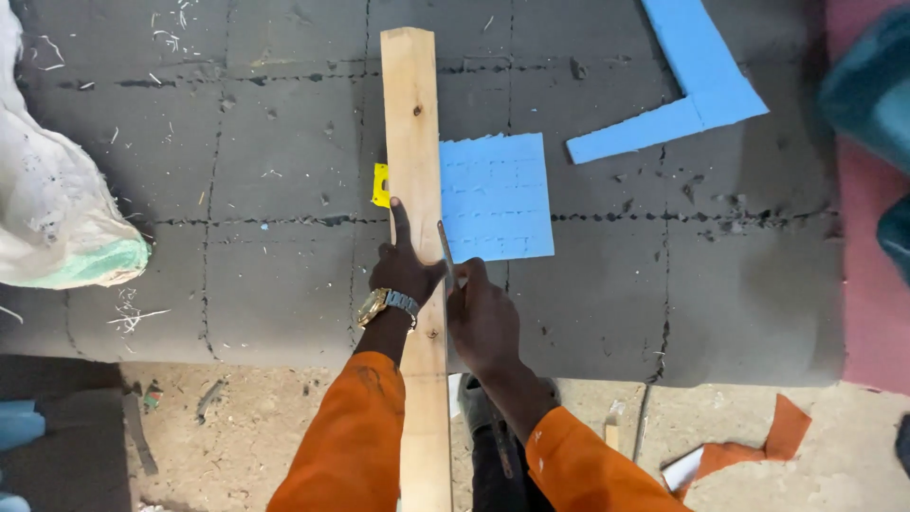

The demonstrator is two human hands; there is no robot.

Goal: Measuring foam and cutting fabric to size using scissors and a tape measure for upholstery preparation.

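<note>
From the head camera, looking down, a long pale wooden plank [418, 190] lies on a big dark grey foam sheet [275, 152]. The plank runs from the far side of the sheet to the near side and sticks out over the sheet's near edge, between two orange sleeves.

The left hand [402, 268] lies flat on the plank, pressing down, with one finger pointing straight along it. It grasps nothing. A gold watch [384, 303] sits on that wrist, just to the near side of the hand.

The right hand [482, 318] is right beside the plank, on its right edge. It is closed around a thin knife [445, 245]. The tip rests against the plank's right edge.

A square blue foam piece [498, 194] lies partly under the plank and shows on its right side. A small yellow thing [380, 185] peeks out on the plank's left side; I cannot tell what it is.

Far to the right of the plank lies an L-shaped blue foam strip [697, 90]. Far to its left sits a white sack [47, 199] with a pale green bottom. On the dusty floor to the right of the plank's near end lies an orange scrap [758, 446].
</note>
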